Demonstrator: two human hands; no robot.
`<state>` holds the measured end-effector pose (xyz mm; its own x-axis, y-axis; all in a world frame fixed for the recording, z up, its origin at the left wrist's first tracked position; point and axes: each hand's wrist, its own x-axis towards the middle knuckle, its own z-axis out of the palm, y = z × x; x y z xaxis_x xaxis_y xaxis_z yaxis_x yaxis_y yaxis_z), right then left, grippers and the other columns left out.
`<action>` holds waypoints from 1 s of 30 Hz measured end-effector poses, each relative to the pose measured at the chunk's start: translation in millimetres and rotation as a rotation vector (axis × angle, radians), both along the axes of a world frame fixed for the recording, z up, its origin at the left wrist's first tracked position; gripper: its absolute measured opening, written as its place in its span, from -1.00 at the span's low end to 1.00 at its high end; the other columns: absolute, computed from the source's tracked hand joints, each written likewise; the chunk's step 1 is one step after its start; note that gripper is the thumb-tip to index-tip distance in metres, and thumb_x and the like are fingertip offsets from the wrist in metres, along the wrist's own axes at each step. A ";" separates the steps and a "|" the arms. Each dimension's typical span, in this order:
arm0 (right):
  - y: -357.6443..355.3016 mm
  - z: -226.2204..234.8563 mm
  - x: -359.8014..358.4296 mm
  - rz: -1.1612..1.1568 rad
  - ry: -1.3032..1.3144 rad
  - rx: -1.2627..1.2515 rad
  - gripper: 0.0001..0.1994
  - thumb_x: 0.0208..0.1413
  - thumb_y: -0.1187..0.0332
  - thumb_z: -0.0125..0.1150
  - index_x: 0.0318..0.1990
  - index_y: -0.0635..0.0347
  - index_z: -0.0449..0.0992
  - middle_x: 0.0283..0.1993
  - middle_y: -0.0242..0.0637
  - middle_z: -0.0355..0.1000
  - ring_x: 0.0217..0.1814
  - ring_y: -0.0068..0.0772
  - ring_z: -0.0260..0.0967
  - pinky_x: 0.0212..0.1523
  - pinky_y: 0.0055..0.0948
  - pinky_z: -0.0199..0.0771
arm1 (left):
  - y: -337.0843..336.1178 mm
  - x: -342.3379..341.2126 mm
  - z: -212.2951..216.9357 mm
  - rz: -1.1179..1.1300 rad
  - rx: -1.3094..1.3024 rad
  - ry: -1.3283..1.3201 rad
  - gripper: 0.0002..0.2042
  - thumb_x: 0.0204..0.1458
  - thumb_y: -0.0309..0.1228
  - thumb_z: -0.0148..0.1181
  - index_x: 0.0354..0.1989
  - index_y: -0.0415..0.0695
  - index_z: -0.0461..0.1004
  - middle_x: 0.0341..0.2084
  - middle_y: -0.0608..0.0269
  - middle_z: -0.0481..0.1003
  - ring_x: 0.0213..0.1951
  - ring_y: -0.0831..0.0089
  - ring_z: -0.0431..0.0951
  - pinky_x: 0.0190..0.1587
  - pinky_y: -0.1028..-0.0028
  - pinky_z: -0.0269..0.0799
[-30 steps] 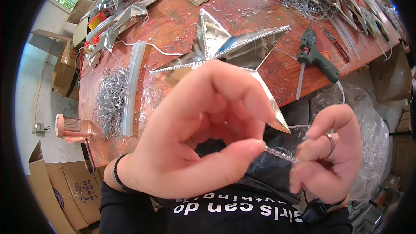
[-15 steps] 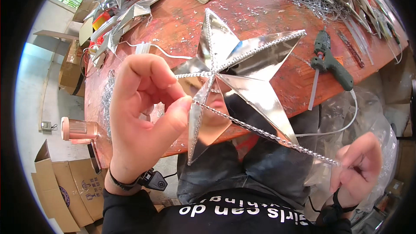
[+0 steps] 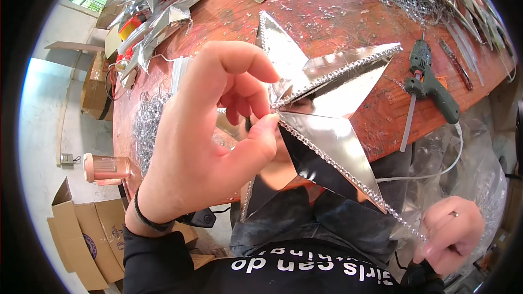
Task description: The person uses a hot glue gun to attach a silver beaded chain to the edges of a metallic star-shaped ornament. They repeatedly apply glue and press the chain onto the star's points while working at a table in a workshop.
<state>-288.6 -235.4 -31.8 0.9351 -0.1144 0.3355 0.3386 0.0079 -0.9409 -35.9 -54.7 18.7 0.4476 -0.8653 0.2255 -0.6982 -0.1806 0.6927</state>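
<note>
Silver chain [image 3: 338, 168] stretches between our hands along the near right ridge of a shiny star [image 3: 321, 130], which reaches past the near edge of the red table [image 3: 354, 22]. Our left hand [image 3: 212, 125] pinches the chain at the star's centre; our right hand [image 3: 452, 231] grips it beyond the near right tip. A dark glue gun [image 3: 437, 91] lies to the right.

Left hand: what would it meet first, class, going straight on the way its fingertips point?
Most likely the silver star, near its centre, where the left hand pinches a beaded strand; any gap is hard to judge.
</note>
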 end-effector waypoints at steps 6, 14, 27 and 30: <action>-8.5 -1.9 5.0 0.149 -0.049 -0.097 -0.78 -0.25 0.69 0.08 -0.40 0.26 0.52 -0.71 -0.40 0.34 -0.80 -0.51 0.12 -0.77 -0.59 0.02 | -4.3 12.1 4.4 -0.064 0.094 0.121 -0.65 -0.13 -0.66 0.08 -0.10 -0.20 0.27 -0.43 0.35 0.28 -0.35 0.66 0.30 -0.26 0.65 0.22; -1.3 -2.9 -2.4 0.026 0.082 0.012 -0.81 -0.18 0.66 0.01 -0.37 0.28 0.50 -0.66 -0.32 0.43 -0.77 -0.57 0.22 -0.75 -0.67 0.15 | 14.6 38.6 -17.1 -0.208 -0.117 -0.091 -0.77 0.18 -0.33 0.04 -0.21 -0.26 0.48 -0.28 0.15 0.48 -0.25 0.41 0.50 -0.18 0.51 0.38; 21.5 -7.6 -9.0 -0.137 0.148 0.046 -0.74 0.00 0.63 0.05 -0.13 0.41 0.54 -0.65 -0.32 0.43 -0.72 -0.48 0.35 -0.65 -0.59 0.34 | 23.4 34.3 -39.5 -0.314 -0.198 -0.731 -0.42 0.00 0.13 -0.02 -0.17 -0.20 0.56 -0.26 0.11 0.50 -0.20 0.15 0.56 -0.13 0.27 0.54; 22.5 -5.6 -12.4 -0.089 0.206 0.030 -0.67 -0.06 0.65 0.07 -0.07 0.42 0.52 -0.67 -0.34 0.43 -0.71 -0.47 0.37 -0.65 -0.59 0.34 | 21.4 31.4 -38.8 -0.299 -0.210 -0.765 -0.43 -0.01 0.13 -0.01 -0.17 -0.19 0.55 -0.26 0.12 0.50 -0.21 0.16 0.57 -0.14 0.28 0.56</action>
